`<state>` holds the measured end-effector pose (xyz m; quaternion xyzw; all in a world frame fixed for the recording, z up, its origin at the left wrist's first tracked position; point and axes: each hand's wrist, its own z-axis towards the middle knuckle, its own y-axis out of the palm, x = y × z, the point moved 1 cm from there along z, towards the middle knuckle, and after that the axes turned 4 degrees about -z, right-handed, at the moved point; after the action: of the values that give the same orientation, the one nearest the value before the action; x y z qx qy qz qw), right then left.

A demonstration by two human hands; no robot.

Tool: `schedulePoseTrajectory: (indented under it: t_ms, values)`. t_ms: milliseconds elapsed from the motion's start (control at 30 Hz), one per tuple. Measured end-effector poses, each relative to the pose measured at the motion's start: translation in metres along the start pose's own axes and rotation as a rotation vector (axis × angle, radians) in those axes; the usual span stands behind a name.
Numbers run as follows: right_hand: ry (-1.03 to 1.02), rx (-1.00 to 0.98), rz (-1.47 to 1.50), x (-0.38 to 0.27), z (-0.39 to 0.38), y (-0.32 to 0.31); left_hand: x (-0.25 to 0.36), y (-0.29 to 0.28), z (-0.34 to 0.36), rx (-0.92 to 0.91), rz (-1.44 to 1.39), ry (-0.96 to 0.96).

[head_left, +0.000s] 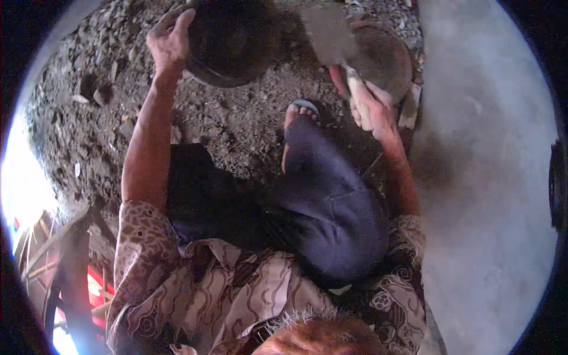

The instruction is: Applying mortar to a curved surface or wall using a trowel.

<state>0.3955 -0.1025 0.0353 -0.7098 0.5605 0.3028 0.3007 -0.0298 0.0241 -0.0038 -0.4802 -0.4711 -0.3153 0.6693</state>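
Note:
My left hand (167,41) grips the edge of a dark round pan or bucket (231,41) at the top middle of the head view. In my right hand (373,112) is a trowel with a pale handle and a flat, grey, dusty blade (328,35). The blade is raised between the dark container and a second round container with a reddish rim (402,59); whether it touches that container I cannot tell.
Rubble and dirt (100,136) cover the ground around my sandalled foot (299,112). A pale smooth concrete surface (482,177) runs along the right, with a short board (409,106) by its edge. Leaning sticks and red material (94,278) are at the lower left.

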Motion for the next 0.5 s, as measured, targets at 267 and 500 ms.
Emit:
schedulePoseTrajectory:
  t_ms: [267, 500]
  values:
    - [-0.293, 0.832, -1.169, 0.069, -0.02, -0.071, 0.005, -0.003, 0.002, 0.001, -0.025, 0.046]
    - [-0.604, 1.25, -1.12, 0.075, -0.039, -0.073, -0.009, -0.008, 0.008, -0.035, 0.009, 0.145]
